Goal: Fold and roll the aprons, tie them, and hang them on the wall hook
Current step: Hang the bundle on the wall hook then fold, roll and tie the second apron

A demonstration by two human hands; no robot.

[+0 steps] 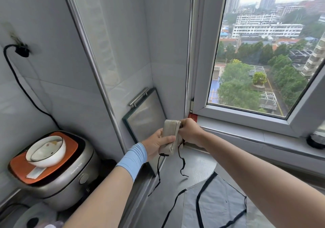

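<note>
Fingers (168,138) of the left hand (155,145): thumb laid across the front of the rolled beige fabric apron (171,131), the rest curled behind it; grasping the roll at its lower half. A light blue sleeve covers that wrist.

Fingers (181,124) of the right hand (190,131): curled over the upper end of the same roll, clenched on it. Whether they also pinch a tie cannot be told.

Position of roll: centre of frame, held upright and slightly tilted in the air, above the dark grey desk (173,180), not touching it. It sits in front of a framed glass panel with a steel bar handle (146,120), which leans against the tiled wall.

Thin black ties (181,159): two strands hang loose from the lower part of the roll. One drops from under the left hand, the other from beneath the right, and both trail down toward the desk.

Second item: grey apron with black edging (219,206), spread flat on the desk at lower right of frame, partly under the right forearm.

Lower left: silver rice cooker with orange lid (70,180). A white ceramic bowl (45,152) rests on the lid.

Upper left: black power cord (17,79) runs from a wall socket down toward the cooker.

Upper right: white-framed window (246,120), buildings and trees outside.
</note>
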